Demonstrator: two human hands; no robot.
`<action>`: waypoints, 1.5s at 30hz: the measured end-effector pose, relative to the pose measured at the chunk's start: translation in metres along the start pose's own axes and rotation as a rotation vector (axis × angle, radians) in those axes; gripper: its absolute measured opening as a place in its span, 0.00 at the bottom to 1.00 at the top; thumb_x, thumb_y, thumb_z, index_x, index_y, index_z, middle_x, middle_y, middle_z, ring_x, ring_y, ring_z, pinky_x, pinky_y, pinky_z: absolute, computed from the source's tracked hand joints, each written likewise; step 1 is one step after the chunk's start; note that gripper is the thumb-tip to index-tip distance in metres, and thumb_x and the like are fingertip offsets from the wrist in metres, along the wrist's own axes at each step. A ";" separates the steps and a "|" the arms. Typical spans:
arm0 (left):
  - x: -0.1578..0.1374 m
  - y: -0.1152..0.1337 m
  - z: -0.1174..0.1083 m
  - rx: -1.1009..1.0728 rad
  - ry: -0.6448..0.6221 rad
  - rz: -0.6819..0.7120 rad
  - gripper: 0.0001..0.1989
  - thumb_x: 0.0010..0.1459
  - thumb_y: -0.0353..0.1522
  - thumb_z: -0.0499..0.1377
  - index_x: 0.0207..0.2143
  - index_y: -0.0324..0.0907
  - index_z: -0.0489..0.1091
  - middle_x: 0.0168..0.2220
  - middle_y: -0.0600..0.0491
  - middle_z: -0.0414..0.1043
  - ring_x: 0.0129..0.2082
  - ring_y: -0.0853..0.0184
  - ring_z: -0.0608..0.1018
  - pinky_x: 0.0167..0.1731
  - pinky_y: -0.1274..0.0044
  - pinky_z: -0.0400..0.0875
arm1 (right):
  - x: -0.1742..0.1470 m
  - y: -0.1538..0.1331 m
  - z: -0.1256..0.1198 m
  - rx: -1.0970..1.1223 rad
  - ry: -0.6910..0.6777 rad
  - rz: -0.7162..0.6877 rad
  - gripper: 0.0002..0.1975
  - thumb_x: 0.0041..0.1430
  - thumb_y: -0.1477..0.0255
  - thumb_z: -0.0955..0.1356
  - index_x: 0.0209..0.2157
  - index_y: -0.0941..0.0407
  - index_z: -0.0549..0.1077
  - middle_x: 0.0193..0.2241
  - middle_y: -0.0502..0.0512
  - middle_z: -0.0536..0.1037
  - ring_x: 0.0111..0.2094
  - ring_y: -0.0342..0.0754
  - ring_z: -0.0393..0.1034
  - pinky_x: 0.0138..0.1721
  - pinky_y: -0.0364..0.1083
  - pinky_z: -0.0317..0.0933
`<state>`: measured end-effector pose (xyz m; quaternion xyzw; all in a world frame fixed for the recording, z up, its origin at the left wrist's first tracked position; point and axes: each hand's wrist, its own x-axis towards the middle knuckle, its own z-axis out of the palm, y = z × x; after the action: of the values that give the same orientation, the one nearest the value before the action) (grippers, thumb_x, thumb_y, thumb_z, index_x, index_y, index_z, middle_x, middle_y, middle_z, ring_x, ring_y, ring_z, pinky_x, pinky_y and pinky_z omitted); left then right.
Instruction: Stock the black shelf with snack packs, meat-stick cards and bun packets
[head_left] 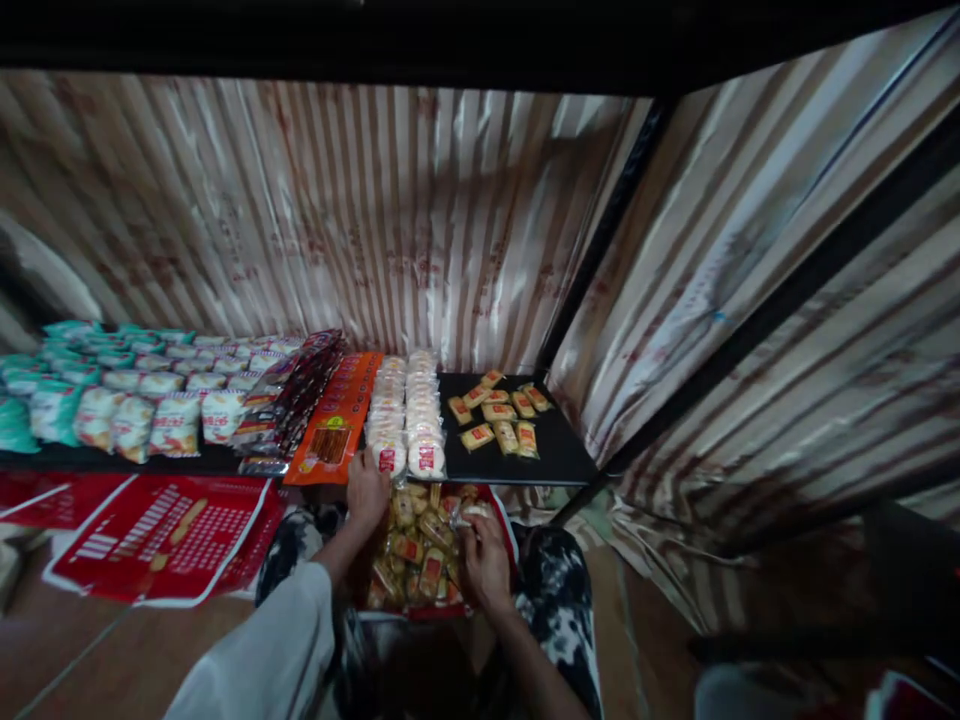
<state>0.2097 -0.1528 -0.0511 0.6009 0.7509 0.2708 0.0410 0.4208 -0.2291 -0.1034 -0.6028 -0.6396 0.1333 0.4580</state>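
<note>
My left hand (367, 492) is at the shelf's front edge, between an orange snack bag (334, 420) and the nearest white round cake packet (387, 457). Its fingers are bent together; whatever they grip is hidden. Over an open bag (513, 560) between my knees, my right hand (487, 562) pinches a small clear-wrapped packet with a white round cake (477, 511). Yellow wrapped cakes (430, 570) fill the bag below. Two rows of white round cake packets (420, 405) run from the shelf's front to its back.
On the black shelf (559, 460), several loose yellow packets (504, 412) lie to the right. Dark snack bags (296, 395) and rows of white and teal packets (176, 420) stand left. Striped sheeting (360, 220) backs the shelf. A red printed bag (169, 540) lies below left.
</note>
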 end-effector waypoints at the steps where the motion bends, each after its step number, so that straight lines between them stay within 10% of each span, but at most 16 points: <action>1: -0.002 0.001 0.001 -0.005 0.054 0.016 0.24 0.54 0.30 0.54 0.53 0.31 0.60 0.49 0.38 0.64 0.50 0.55 0.68 0.48 0.66 0.67 | -0.002 0.002 0.000 0.003 0.010 -0.004 0.13 0.59 0.68 0.59 0.36 0.54 0.74 0.36 0.58 0.76 0.41 0.52 0.70 0.43 0.52 0.65; 7: -0.007 0.004 0.008 -0.019 0.180 0.134 0.24 0.56 0.27 0.51 0.56 0.40 0.59 0.52 0.42 0.62 0.52 0.58 0.67 0.47 0.68 0.68 | 0.015 -0.004 -0.002 0.009 0.006 -0.050 0.13 0.60 0.67 0.59 0.37 0.51 0.74 0.36 0.58 0.77 0.40 0.55 0.71 0.42 0.55 0.67; 13: -0.001 -0.001 0.022 0.019 0.254 0.210 0.20 0.58 0.28 0.50 0.53 0.43 0.65 0.52 0.43 0.64 0.50 0.57 0.69 0.45 0.68 0.70 | 0.098 -0.048 0.011 -0.009 -0.090 -0.253 0.15 0.62 0.70 0.58 0.43 0.54 0.73 0.43 0.59 0.75 0.45 0.51 0.70 0.48 0.51 0.65; 24: 0.013 -0.008 0.035 0.138 0.376 0.353 0.18 0.56 0.24 0.53 0.49 0.41 0.69 0.49 0.43 0.70 0.46 0.58 0.73 0.43 0.67 0.71 | 0.262 -0.104 0.136 -0.444 -0.555 -0.465 0.22 0.64 0.63 0.57 0.57 0.54 0.63 0.60 0.60 0.59 0.62 0.55 0.49 0.59 0.59 0.47; 45: 0.036 0.006 0.046 -0.058 0.415 0.207 0.15 0.59 0.28 0.50 0.47 0.41 0.68 0.47 0.43 0.67 0.45 0.57 0.71 0.41 0.66 0.71 | 0.304 -0.088 0.181 -0.485 -0.599 -0.468 0.16 0.63 0.64 0.59 0.44 0.52 0.74 0.47 0.58 0.75 0.54 0.54 0.63 0.54 0.56 0.55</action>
<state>0.2231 -0.1019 -0.0774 0.6047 0.6696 0.4127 -0.1249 0.2730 0.0901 -0.0091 -0.4668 -0.8758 0.0409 0.1160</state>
